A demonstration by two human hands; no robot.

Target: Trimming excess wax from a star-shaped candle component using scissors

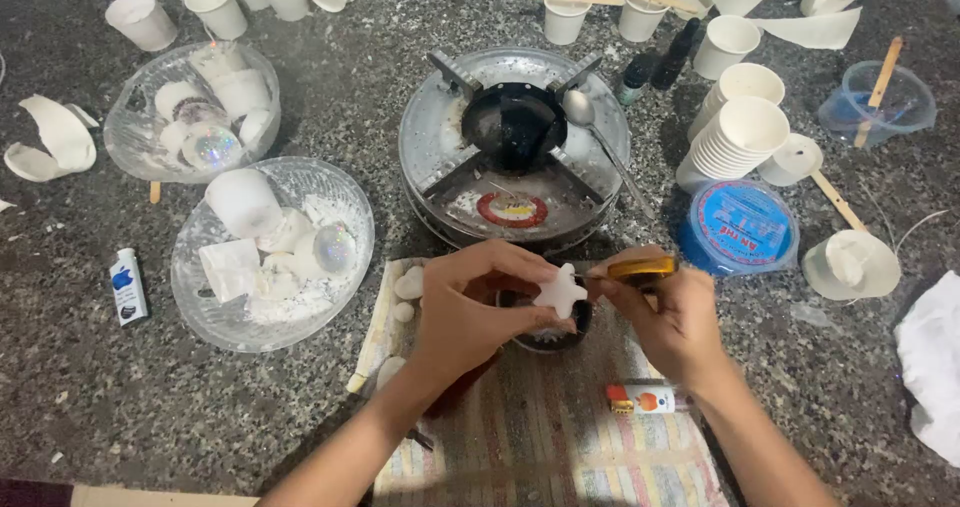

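My left hand [468,307] pinches a small white star-shaped wax piece [560,291] above a dark round container [550,335] on a striped cloth [540,417]. My right hand [672,317] grips a yellow-handled tool [640,267] whose tip meets the star's right side. Small white lumps [408,285] lie on the cloth beside my left hand.
A round metal burner [514,147] with a spoon [600,132] sits behind my hands. Two glass bowls [205,257] of white wax pieces stand left. Paper cups [740,132], a blue lidded tub [738,227], wooden sticks and a lighter [642,398] lie around the granite counter.
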